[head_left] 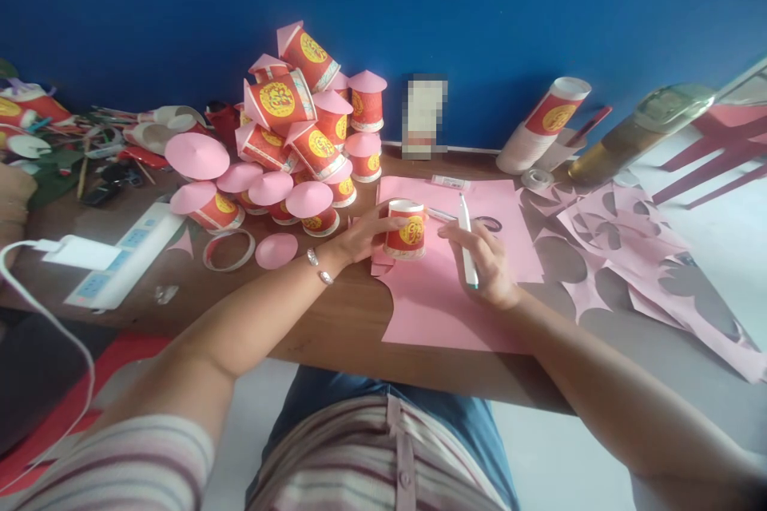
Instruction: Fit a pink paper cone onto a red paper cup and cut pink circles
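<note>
My left hand is wrapped around the side of a red paper cup with a yellow round emblem. The cup is held over a large pink paper sheet; whether its base touches the sheet I cannot tell. To its right, my right hand grips a white marker with a green end, apart from the cup. Partly behind that hand, what looks like a pair of scissors lies on the sheet. A glue stick rests near the sheet's far edge.
Left of the cup, several red cups with pink cone tops are piled up. A tape roll, a pink cone and a power strip lie nearer. Paper scraps, stacked cups and a bottle are at right.
</note>
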